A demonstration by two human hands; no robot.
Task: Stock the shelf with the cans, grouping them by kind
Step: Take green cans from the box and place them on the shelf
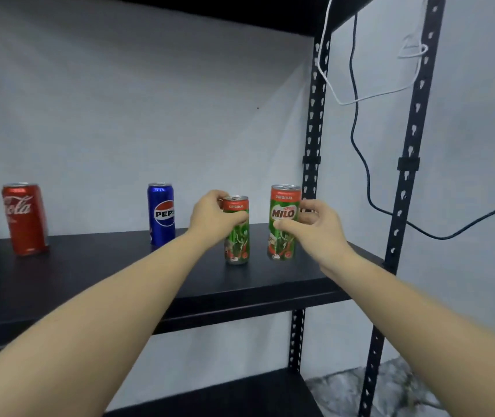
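Two green Milo cans stand upright on the right part of the black shelf board (114, 266). My left hand (210, 218) grips the upper half of the left Milo can (237, 246), fingers curled round it. My right hand (321, 233) holds the right Milo can (284, 206), with the thumb across its front and the fingers at its right side. A small gap separates the two cans. Further left a blue Pepsi can (161, 218) stands near the middle of the board. A red Coca-Cola can (25, 219) stands at the far left.
Black perforated uprights (315, 115) frame the shelf on the right, and a white cable (330, 88) and a black cable (357, 145) hang beside them. Another shelf board (225, 395) lies below. A white wall is behind.
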